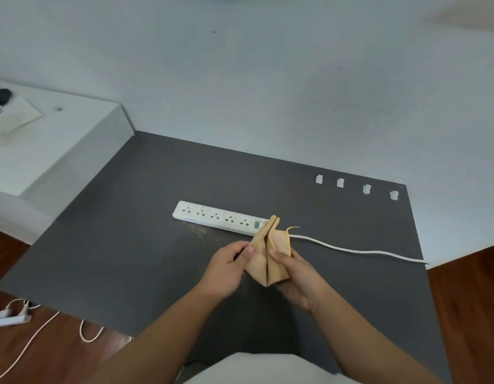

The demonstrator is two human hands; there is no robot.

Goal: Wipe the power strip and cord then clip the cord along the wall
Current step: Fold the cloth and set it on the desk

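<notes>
A white power strip (212,216) lies on the dark grey table (129,245), dusted with yellowish specks. Its white cord (359,252) runs right to the table's edge. A folded tan cloth (270,253) is held upright over the strip's right end, hiding that end. My left hand (226,270) pinches the cloth's left side. My right hand (298,275) grips its right side from below. Several small white cord clips (340,183) stand in a row near the wall at the table's back right.
Yellowish crumbs (201,231) lie on the table in front of the strip. A white ledge (60,139) with papers stands at the left. On the wooden floor at lower left lie another power strip (10,321) and cables.
</notes>
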